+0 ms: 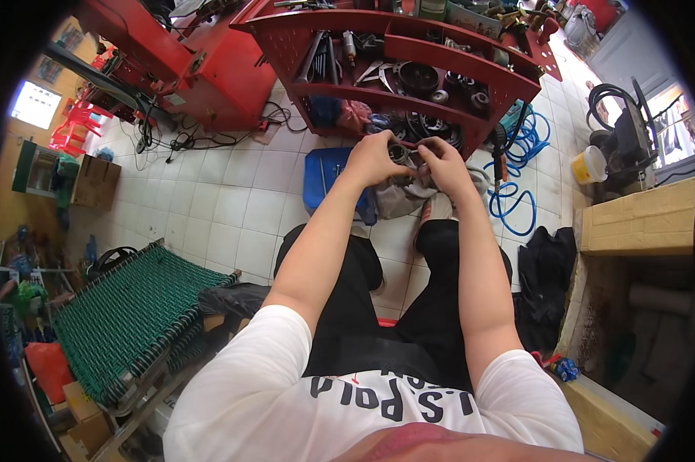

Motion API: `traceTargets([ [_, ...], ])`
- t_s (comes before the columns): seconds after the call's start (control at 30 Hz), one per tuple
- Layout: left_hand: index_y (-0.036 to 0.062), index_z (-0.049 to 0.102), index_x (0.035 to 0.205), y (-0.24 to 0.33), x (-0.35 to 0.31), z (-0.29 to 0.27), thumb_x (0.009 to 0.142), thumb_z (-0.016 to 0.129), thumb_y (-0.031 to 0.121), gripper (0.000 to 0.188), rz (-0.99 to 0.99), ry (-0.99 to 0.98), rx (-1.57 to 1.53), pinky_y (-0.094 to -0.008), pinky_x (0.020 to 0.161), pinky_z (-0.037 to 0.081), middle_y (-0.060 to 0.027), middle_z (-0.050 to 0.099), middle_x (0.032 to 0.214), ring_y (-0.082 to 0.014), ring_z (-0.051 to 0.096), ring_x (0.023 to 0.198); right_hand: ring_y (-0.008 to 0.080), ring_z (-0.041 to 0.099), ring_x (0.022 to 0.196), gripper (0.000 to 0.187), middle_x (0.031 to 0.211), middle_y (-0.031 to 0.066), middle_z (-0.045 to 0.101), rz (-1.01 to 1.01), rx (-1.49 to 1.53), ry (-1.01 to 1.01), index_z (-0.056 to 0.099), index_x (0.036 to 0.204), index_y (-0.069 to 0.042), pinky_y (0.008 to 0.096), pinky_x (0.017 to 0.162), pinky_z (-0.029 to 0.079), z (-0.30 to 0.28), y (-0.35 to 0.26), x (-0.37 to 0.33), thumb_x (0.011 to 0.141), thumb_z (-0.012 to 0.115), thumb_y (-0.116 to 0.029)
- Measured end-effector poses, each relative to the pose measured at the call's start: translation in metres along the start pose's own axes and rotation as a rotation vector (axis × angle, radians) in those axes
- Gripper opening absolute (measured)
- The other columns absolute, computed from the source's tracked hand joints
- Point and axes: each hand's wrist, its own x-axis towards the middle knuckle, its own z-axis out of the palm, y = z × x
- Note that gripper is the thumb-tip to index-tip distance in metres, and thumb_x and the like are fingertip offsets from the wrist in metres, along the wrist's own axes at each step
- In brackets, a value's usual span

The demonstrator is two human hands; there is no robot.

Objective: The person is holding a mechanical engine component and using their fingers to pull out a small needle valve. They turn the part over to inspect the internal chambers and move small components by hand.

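Note:
Both my hands are raised in front of me, above a grey cloth (400, 202) and close to the lower shelf of a red tool cart. My left hand (373, 160) curls its thumb and fingers around a small round metal part (398, 154) with a ring-like rim. Just to the right, my right hand (444, 165) has thumb and fingertips pinched together at the part's side. What those fingertips hold is too small to make out. On the floor left of my left hand lies a blue tray (313, 189) with a thin metal rod in it.
The red cart (309, 23) bears tools and round metal parts. A red machine (216, 85) stands at the far left, cables beside it. Coiled blue hose (517, 202) lies to the right. A green woven lounger (132, 316) is at the left, a white bucket (589, 165) at the right.

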Motion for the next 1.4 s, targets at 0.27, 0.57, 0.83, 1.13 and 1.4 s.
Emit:
traceTargets([
  [0.27, -0.0014, 0.069, 0.104, -0.004, -0.001, 0.002, 0.056, 0.097, 0.036, 0.067, 0.040, 0.000, -0.013, -0.0379, 0.084, 0.056, -0.0165, 0.075, 0.096, -0.0290, 0.074, 0.091, 0.0185, 0.069, 0.060, 0.035, 0.082, 0.0146, 0.073, 0.114, -0.204, 0.023, 0.067, 0.105, 0.006, 0.0315, 0.058, 0.053, 0.008, -0.020, -0.002, 0.104, 0.059, -0.029],
  [0.57, -0.0019, 0.069, 0.103, -0.002, 0.001, 0.001, 0.056, 0.097, 0.038, 0.067, -0.025, 0.024, -0.049, -0.0379, 0.084, 0.056, -0.0167, 0.075, 0.096, -0.0286, 0.074, 0.091, 0.0135, 0.066, 0.064, 0.029, 0.096, 0.0109, 0.075, 0.014, 0.119, -0.041, 0.064, 0.116, 0.003, 0.0283, 0.058, 0.051, -0.001, 0.004, 0.001, 0.100, 0.063, -0.021],
  [0.83, -0.0020, 0.069, 0.103, -0.003, 0.001, 0.004, 0.056, 0.097, 0.038, 0.067, 0.028, 0.000, -0.055, -0.0375, 0.086, 0.056, -0.0167, 0.075, 0.097, -0.0290, 0.074, 0.094, 0.0157, 0.066, 0.062, 0.032, 0.084, 0.0117, 0.072, 0.138, -0.188, -0.010, 0.064, 0.110, 0.005, 0.0310, 0.057, 0.052, 0.003, -0.014, -0.003, 0.103, 0.061, -0.027],
  [1.13, -0.0021, 0.068, 0.105, -0.001, 0.004, 0.006, 0.056, 0.098, 0.036, 0.069, 0.006, 0.018, -0.079, -0.0378, 0.087, 0.056, -0.0166, 0.075, 0.098, -0.0288, 0.074, 0.095, 0.0158, 0.066, 0.063, 0.037, 0.089, 0.0121, 0.073, -0.061, 0.029, -0.030, 0.062, 0.114, 0.006, 0.0311, 0.058, 0.052, -0.002, 0.011, 0.005, 0.103, 0.061, -0.029],
  [1.4, 0.0016, 0.067, 0.109, 0.000, 0.002, 0.009, 0.054, 0.097, 0.038, 0.073, 0.015, -0.017, -0.045, -0.0427, 0.086, 0.055, -0.0184, 0.075, 0.102, -0.0353, 0.072, 0.098, 0.0176, 0.065, 0.057, 0.043, 0.069, 0.0088, 0.068, 0.099, -0.270, 0.037, 0.069, 0.104, 0.003, 0.0329, 0.056, 0.049, 0.003, -0.004, 0.001, 0.105, 0.056, -0.038],
])
